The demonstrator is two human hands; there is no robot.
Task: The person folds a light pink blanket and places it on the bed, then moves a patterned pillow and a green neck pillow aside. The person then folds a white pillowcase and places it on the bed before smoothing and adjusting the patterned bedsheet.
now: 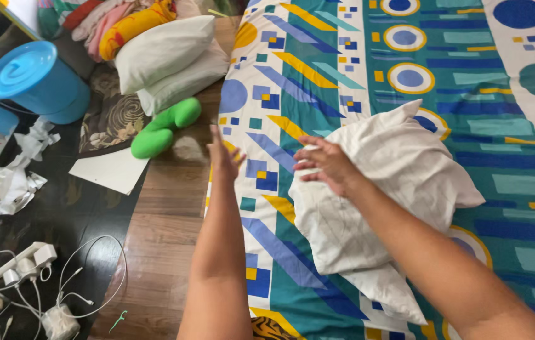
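Home bedroom, patterned bedsheet [343,82], stacked pillows [170,60] (floor clutter)

The right hand [327,165] rests on a white pillow [381,195] lying on the patterned bedsheet [355,69]; the left hand [223,157] hovers open.

Both arms are bare from the lower frame edge up to the fingers: no sleeves, watch, bracelets or rings show on the left hand [224,157] or the right hand [327,165], and the fingernails look short and unpainted

Blue bucket [35,79]; green toy [165,128] (floor); power strip [23,261]
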